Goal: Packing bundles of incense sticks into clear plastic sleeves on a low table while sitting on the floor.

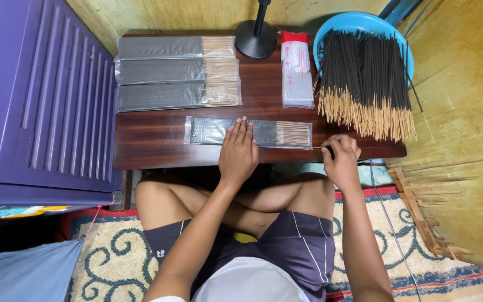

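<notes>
A clear plastic sleeve of dark incense sticks (275,133) lies along the front of a low brown table (152,140). My left hand (238,151) rests flat on its middle, fingers apart, pressing it down. My right hand (341,159) is at the sleeve's open right end, near the table's front edge, fingers curled and pinching something thin; what it is I cannot make out. A big loose heap of incense sticks (364,78) lies at the table's right.
Three filled sleeves (177,72) are stacked at the back left. A pack of empty sleeves (296,70) and a black round stand base (255,39) sit at the back. A blue basin (359,25) holds the heap's far end. A purple plastic cabinet (40,100) stands left.
</notes>
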